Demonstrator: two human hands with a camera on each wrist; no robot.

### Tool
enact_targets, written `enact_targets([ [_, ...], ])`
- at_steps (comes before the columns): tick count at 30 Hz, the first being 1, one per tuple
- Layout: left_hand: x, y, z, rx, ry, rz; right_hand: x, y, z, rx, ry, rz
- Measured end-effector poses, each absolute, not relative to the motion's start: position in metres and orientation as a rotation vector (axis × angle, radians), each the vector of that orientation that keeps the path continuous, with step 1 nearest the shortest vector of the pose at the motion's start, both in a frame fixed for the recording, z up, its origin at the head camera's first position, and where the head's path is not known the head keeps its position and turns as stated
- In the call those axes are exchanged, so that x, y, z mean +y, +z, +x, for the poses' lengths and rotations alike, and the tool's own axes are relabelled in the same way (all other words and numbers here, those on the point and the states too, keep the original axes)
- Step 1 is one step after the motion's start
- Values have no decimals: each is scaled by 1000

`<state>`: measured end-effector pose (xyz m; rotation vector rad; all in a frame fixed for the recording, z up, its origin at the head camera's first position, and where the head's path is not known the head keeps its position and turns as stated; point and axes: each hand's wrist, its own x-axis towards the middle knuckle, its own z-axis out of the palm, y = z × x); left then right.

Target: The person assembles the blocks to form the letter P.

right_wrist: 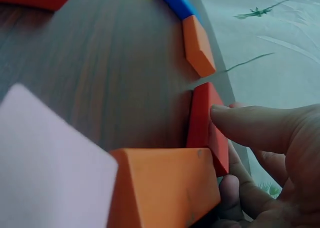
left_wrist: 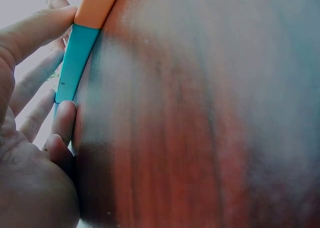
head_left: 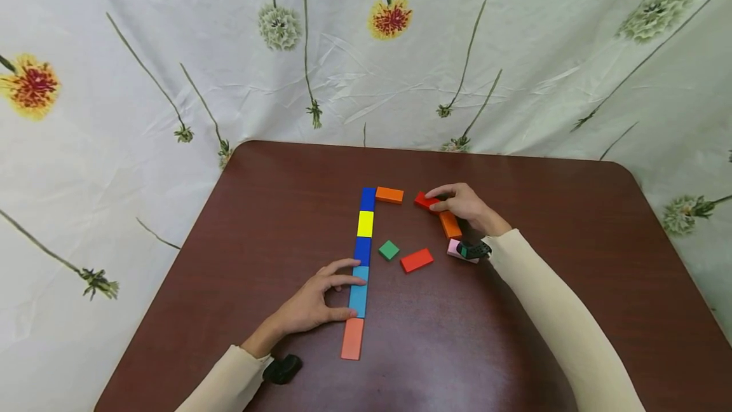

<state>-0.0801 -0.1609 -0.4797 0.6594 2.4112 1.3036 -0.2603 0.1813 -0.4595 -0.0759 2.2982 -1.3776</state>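
Note:
My right hand (head_left: 464, 203) pinches a red block (head_left: 424, 201) near the far side of the table. Its thumb presses the block's face in the right wrist view, with the other fingers behind. That block touches an orange block (right_wrist: 172, 183). A pink block (head_left: 453, 248) lies partly hidden under the right wrist. A straight row runs toward me: a blue block (head_left: 368, 198), a yellow one (head_left: 365, 224), another blue one (head_left: 363, 250), a light blue one (head_left: 358, 297) and a salmon one (head_left: 352, 339). Spread along the row's left edge, my left hand (head_left: 311, 301) touches the light blue block.
Another orange block (head_left: 389, 194) joins the row's far end at an angle, with a gap before the held red block. Inside the curve lie a green block (head_left: 389, 250) and a loose red block (head_left: 417, 260). Beyond the brown table (head_left: 257, 208) hangs a flowered cloth (head_left: 343, 68).

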Motion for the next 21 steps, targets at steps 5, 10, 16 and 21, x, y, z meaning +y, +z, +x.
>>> enact_targets([
  [5,-161,-480,-80,2414,1302,663,178,-460,-260,2354,-1323,-111],
  [10,-160,-479,-80,2406,1305,659,174,-458,-259,2416,-1260,-138],
  [16,-160,-479,-80,2407,1303,655,171,-457,-260,2477,-1202,-195],
  [21,-160,-479,-80,2408,1303,654,165,-457,-260,2564,-1142,-291],
])
